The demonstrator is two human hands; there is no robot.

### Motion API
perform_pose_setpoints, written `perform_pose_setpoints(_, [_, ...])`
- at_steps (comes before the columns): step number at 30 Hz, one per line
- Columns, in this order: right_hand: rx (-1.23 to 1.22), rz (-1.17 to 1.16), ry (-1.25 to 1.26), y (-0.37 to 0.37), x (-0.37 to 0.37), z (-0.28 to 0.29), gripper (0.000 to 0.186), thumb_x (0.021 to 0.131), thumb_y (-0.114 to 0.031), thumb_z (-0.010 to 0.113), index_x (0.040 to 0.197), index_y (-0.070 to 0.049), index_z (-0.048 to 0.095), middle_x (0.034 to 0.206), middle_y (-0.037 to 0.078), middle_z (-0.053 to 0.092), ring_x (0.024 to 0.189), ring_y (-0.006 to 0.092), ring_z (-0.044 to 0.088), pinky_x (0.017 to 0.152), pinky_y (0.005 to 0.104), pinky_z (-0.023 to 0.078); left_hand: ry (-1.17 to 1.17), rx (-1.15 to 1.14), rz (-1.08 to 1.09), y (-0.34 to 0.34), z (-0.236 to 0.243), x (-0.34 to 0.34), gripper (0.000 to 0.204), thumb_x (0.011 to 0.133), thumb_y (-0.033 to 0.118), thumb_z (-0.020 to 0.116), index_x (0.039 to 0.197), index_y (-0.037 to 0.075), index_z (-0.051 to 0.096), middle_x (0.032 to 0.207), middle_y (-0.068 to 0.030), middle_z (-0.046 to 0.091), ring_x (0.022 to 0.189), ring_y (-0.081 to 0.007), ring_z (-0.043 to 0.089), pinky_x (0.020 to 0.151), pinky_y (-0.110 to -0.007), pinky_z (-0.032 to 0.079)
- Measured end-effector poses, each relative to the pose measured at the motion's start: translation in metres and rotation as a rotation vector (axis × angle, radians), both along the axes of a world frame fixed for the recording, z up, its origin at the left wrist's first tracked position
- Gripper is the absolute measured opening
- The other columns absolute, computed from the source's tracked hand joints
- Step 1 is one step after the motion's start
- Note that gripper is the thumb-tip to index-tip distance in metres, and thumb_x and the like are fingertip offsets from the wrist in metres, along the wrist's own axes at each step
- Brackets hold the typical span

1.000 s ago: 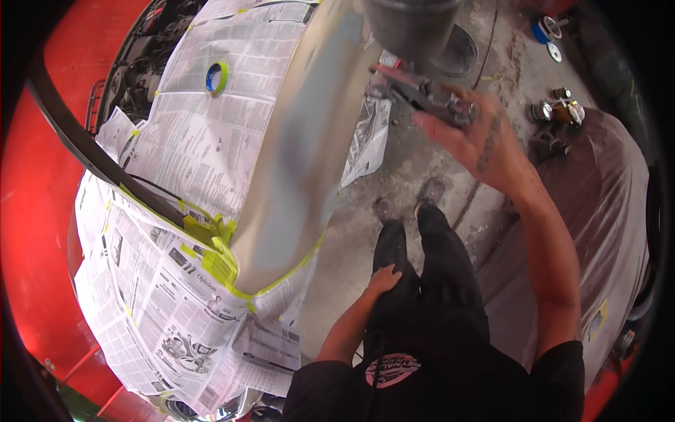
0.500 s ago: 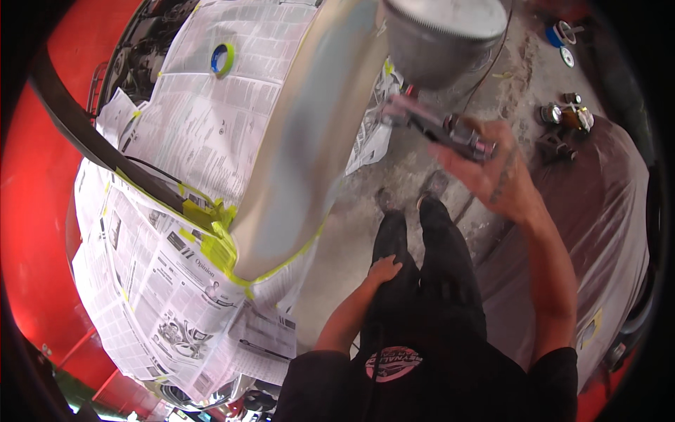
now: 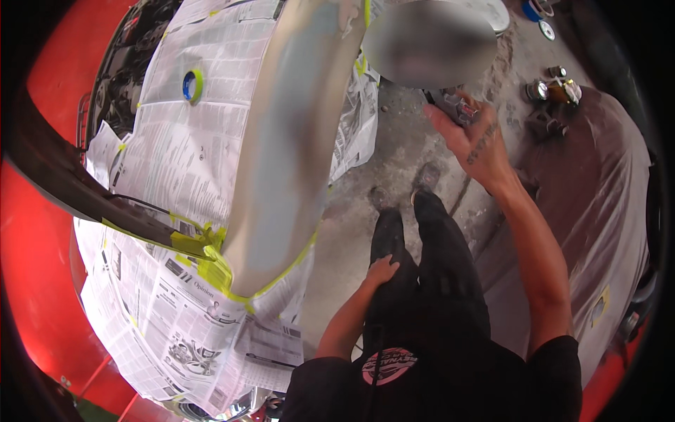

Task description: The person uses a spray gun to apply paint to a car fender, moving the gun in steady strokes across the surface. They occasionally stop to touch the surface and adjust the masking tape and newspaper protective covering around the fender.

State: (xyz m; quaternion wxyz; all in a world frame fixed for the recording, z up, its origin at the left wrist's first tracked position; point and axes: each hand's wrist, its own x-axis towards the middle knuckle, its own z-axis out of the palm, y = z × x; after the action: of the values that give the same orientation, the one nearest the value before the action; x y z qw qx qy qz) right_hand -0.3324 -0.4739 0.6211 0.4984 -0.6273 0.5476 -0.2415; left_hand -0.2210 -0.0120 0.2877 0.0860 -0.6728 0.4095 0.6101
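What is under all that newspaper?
A red car. The newspaper, stuck down with yellow tape, leaves one grey panel bare. The bodywork beneath the paper is covered, so its state cannot be seen.

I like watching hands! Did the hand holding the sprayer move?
Yes. The right hand drifted rightward, farther from the grey panel, with the sprayer.

Right hand with spray gun sits higher and further right than earlier; its cup now fully in view.
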Motion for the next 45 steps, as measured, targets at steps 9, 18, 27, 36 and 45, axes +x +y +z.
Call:
perform_pose_setpoints(9, [0.065, 0.187, 0.066, 0.019, -0.015, -0.003, 0.038, 0.093, -0.026, 0.075, 0.108, 0.007, 0.068, 0.065, 0.01, 0.055, 0.062, 0.0119, 0.049, 0.059, 0.0348, 0.044, 0.017, 0.111, -0.059, -0.017, 0.011, 0.001, 0.073, 0.1, 0.056, 0.057, 0.151, 0.003, 0.052, 0.149, -0.0247, 0.056, 0.139, -0.0412, 0.052, 0.117, -0.048, 0.041])
perform_pose_setpoints(18, [-0.022, 0.055, 0.005, -0.01, -0.017, -0.024, 0.042, 0.093, -0.024, 0.074, 0.121, 0.008, 0.069, 0.066, 0.016, 0.061, 0.06, 0.0158, 0.053, 0.06, 0.0367, 0.048, -0.003, -0.004, -0.028, -0.002, 0.0, -0.008, 0.07, 0.097, 0.053, 0.059, 0.149, 0.007, 0.054, 0.137, -0.0319, 0.061, 0.125, -0.0479, 0.061, 0.107, -0.053, 0.049])
perform_pose_setpoints(27, [0.136, -0.026, 0.008, 0.015, -0.052, -0.077, 0.043, 0.094, -0.026, 0.075, 0.121, 0.007, 0.069, 0.069, 0.013, 0.062, 0.063, 0.0132, 0.054, 0.061, 0.0356, 0.048, 0.0, 0.001, -0.05, 0.007, -0.005, -0.003, 0.073, 0.097, 0.055, 0.059, 0.153, 0.01, 0.05, 0.135, -0.037, 0.059, 0.126, -0.0509, 0.059, 0.109, -0.053, 0.048])
perform_pose_setpoints(36, [0.283, 0.079, -0.06, 0.03, -0.072, -0.114, 0.038, 0.093, -0.025, 0.072, 0.121, 0.002, 0.071, 0.073, 0.011, 0.064, 0.068, 0.0142, 0.056, 0.067, 0.0354, 0.05, -0.11, 0.263, -0.304, -0.034, 0.009, -0.014, 0.101, 0.091, 0.065, 0.063, 0.169, 0.022, 0.015, 0.156, -0.04, 0.036, 0.131, -0.0583, 0.053, 0.11, -0.056, 0.047])
perform_pose_setpoints(45, [0.186, -0.109, -0.192, 0.028, -0.075, -0.173, 0.038, 0.093, -0.026, 0.073, 0.123, -0.002, 0.072, 0.073, 0.012, 0.065, 0.062, 0.0214, 0.058, 0.065, 0.0352, 0.05, -0.187, 0.381, -0.495, -0.068, 0.012, -0.022, 0.105, 0.092, 0.06, 0.065, 0.17, 0.021, 0.005, 0.156, -0.0424, 0.033, 0.13, -0.0593, 0.053, 0.109, -0.054, 0.047])
